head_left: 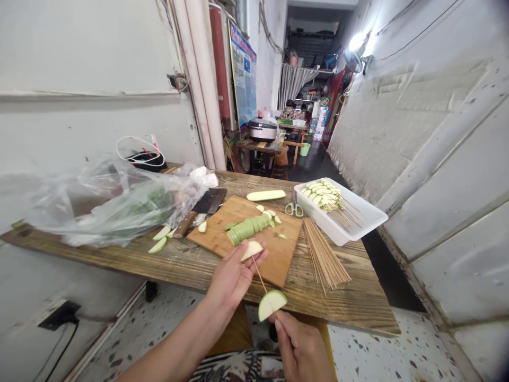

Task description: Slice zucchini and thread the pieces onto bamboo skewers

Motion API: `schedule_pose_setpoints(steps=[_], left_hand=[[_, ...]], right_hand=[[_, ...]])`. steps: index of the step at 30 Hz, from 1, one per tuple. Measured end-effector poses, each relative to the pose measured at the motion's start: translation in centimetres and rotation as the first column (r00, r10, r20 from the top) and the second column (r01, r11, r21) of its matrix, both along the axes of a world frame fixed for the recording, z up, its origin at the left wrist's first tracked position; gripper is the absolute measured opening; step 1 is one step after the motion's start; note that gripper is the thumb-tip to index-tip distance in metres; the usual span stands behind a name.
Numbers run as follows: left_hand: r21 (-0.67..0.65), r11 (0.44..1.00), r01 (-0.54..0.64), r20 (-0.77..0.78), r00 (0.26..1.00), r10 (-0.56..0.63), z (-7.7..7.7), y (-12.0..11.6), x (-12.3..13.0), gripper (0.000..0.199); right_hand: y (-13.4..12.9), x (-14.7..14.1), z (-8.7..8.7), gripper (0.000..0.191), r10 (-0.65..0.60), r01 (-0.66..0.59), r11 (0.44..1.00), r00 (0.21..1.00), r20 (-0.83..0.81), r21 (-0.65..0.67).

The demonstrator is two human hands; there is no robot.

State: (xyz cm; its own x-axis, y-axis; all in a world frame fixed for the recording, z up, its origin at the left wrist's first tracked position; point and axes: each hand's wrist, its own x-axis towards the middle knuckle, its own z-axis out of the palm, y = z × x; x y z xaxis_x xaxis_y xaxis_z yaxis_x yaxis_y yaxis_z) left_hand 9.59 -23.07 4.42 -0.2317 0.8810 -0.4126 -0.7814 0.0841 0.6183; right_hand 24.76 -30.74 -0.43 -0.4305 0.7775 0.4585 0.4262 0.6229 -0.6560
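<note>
Near the front edge of the cutting board (286, 249), my left hand (234, 273) holds a pale half-round vegetable slice (252, 250) between its fingers. A thin wooden skewer (260, 275) runs from that slice down to a second half-round slice (272, 305) with a green rim. Just below the second slice, my right hand (300, 345) is closed round the skewer's lower end. On the board lies a row of cut green slices (248, 229), with smaller pieces beside it.
A white tray (363, 215) of skewered slices (322, 193) stands at the right. Loose skewers (324, 257) and green-handled scissors (294, 209) lie beside it. Left are a cleaver (209, 201) and plastic bags (119, 207). Behind the board lies a cut vegetable (265, 195). A person sits far back.
</note>
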Motion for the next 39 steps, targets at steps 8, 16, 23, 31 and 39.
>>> schedule_pose_setpoints(steps=[8, 16, 23, 31, 39], left_hand=[[0.063, 0.997, 0.036, -0.033, 0.999, -0.034, -0.5, -0.7, 0.2, 0.014], [0.094, 0.992, 0.079, -0.036, 0.996, -0.076, -0.6, -0.9, 0.3, 0.015], [0.09, 0.993, 0.079, -0.042, 0.996, -0.076, -0.9, -1.2, 0.4, 0.015], [0.119, 0.989, 0.086, -0.067, 0.995, -0.079, -0.9, -1.5, 0.6, 0.015], [0.091, 0.987, 0.133, -0.029, 0.991, -0.131, -1.5, -2.3, 1.7, 0.014]], right_hand=[[0.0, -0.1, 0.3, 0.026, -0.022, 0.022, 1.0, 1.0, 0.018, -0.017], [0.0, -0.2, 0.3, 0.026, -0.021, 0.022, 0.999, 1.0, 0.021, -0.037], [0.0, -0.3, 0.3, 0.028, -0.038, 0.04, 0.998, 0.998, 0.043, -0.044], [0.0, -0.5, 0.3, 0.026, -0.052, 0.054, 0.997, 0.998, 0.043, -0.048], [0.3, -0.6, 0.3, 0.027, -0.089, 0.089, 0.995, 0.996, 0.0, -0.043]])
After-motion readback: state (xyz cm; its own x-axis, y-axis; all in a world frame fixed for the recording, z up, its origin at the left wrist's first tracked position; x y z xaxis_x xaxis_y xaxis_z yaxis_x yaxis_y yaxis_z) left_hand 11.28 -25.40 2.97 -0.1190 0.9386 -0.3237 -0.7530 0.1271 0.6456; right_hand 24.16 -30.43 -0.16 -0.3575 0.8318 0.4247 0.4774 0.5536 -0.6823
